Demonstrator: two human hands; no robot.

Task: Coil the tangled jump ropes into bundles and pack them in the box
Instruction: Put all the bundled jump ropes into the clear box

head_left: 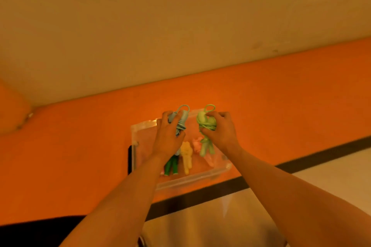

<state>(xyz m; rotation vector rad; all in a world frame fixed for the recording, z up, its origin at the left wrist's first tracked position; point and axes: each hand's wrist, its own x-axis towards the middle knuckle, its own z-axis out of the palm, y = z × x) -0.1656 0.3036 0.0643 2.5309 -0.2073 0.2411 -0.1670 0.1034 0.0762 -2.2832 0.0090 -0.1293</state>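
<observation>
While dark green bundle [171, 165], yellow bundle [186, 158] and pink bundle [197, 143] lie packed in the box [186, 181] on the counter [80, 146], left grip [170, 132] clasps blue bundle [181, 122], right grip [218, 130] clasps pale green bundle [206, 124], both over it, seemingly last to pack

Orange tabletop [80, 156] with black edge strip [200, 192], beige wall [180, 16] behind

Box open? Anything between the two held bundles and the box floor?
No lid shows on the clear box. The left hand grips a blue-grey bundle and the right hand a light green bundle right above it. A dark green bundle, a yellow bundle and a pink bundle already lie inside beneath them, taking up floor.
</observation>
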